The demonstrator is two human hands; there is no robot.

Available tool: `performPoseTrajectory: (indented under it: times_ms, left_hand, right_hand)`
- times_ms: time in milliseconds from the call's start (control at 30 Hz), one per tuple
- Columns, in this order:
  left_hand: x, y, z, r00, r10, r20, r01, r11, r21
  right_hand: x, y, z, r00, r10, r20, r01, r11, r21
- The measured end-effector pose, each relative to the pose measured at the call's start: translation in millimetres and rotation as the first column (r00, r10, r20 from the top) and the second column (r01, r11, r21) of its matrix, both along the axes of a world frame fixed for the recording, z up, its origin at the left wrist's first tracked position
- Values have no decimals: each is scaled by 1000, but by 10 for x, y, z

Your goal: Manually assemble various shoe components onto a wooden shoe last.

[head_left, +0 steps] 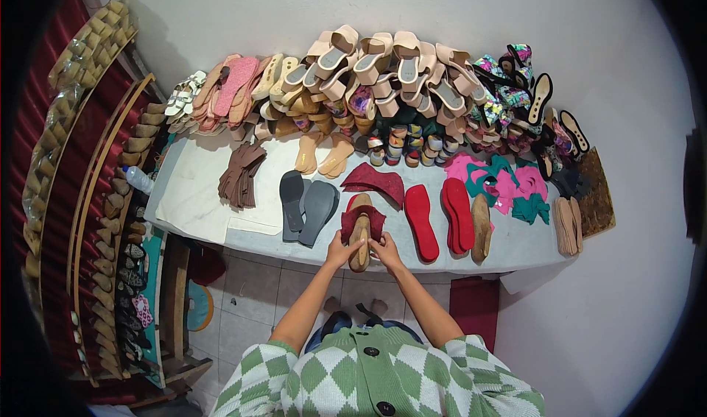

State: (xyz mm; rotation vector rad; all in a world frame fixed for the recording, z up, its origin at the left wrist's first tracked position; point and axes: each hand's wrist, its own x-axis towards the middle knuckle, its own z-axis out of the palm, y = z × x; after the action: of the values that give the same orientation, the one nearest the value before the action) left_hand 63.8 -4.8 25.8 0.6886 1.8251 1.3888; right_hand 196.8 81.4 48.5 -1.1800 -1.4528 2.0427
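Note:
Between my two hands, at the table's front edge, is a tan shoe last (359, 242) with its toe pointing away from me. A dark red shoe upper (375, 220) lies across its front part, the flaps spread to either side. My left hand (341, 251) grips the last's left side near the heel, and my right hand (386, 251) grips the right side, thumbs on top. What lies under the last is hidden. Just beyond sits a dark red cut piece (375, 184). Red soles (420, 224) lie to the right, beside another shoe last (480, 229). Grey soles (319, 209) lie left.
Finished sandals (375, 52) are heaped along the table's back. Brown strips (241, 174) lie at left; pink and green cut pieces (508, 184) and beige soles (568, 225) lie at right. A rack of shoe lasts (107, 225) stands left, near a plastic bottle (138, 179).

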Motion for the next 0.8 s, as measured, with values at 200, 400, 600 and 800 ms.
performPoseTrajectory:
  times_ms: [200, 400, 600, 800]
  left_hand:
    - [-250, -70, 25, 974, -69, 215, 85, 994, -64]
    - [-349, -186, 306, 937, 41, 348, -62, 997, 51]
    - [-745, -399, 175, 902, 109, 418, -200, 963, 179]
    - [-1108, -911, -72, 884, 253, 394, -321, 940, 117]
  right_hand:
    - [123, 207, -71, 992, 111, -66, -102, 986, 130]
    - [-24, 122, 232, 993, 93, 73, -106, 973, 207]
    - [-197, -66, -91, 964, 21, 267, -133, 903, 409]
    - [-180, -168, -216, 912, -38, 409, -165, 879, 448]
